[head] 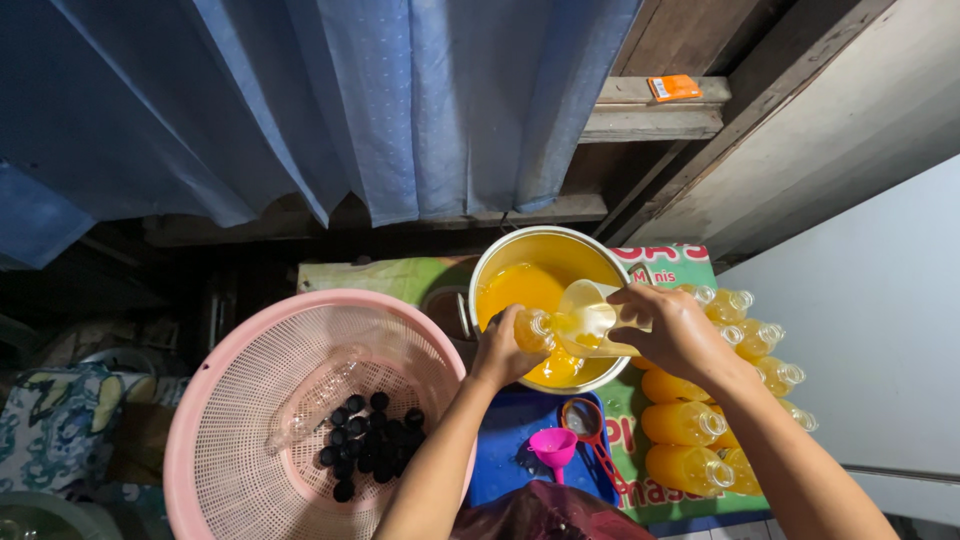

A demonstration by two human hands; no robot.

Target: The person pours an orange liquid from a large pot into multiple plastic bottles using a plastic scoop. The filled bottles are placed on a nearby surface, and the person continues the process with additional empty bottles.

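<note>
From the head camera we look down on our two hands working over a metal pot [548, 250] that is partly full of orange juice. Our left hand [497, 352] has its fingers wrapped around a small clear bottle [535, 330], held tilted over the pot with its mouth toward the right. Our right hand [672, 330] has its fingers closed on a clear plastic cup [590, 312], tipped so that its lip meets the bottle's mouth, and juice shows in both. The bottle in hand looks partly filled, so we judge this filling to be underway and not yet finished. To the right of the pot, a group of filled bottles [685, 422] lies on its side on the table [640, 420], orange and seemingly capped in clear plastic, which suggests a good share of the bottling is already done. To the left stands a pink basket [220, 400] holding one empty clear bottle [318, 392] and a heap of black caps [372, 440], so at least one more bottle is left to fill. Just below the pot, on a blue tray [500, 450], a pink funnel [553, 446] and a small strainer [583, 418] lie unused. A blue curtain [380, 100] hangs behind it all.
</note>
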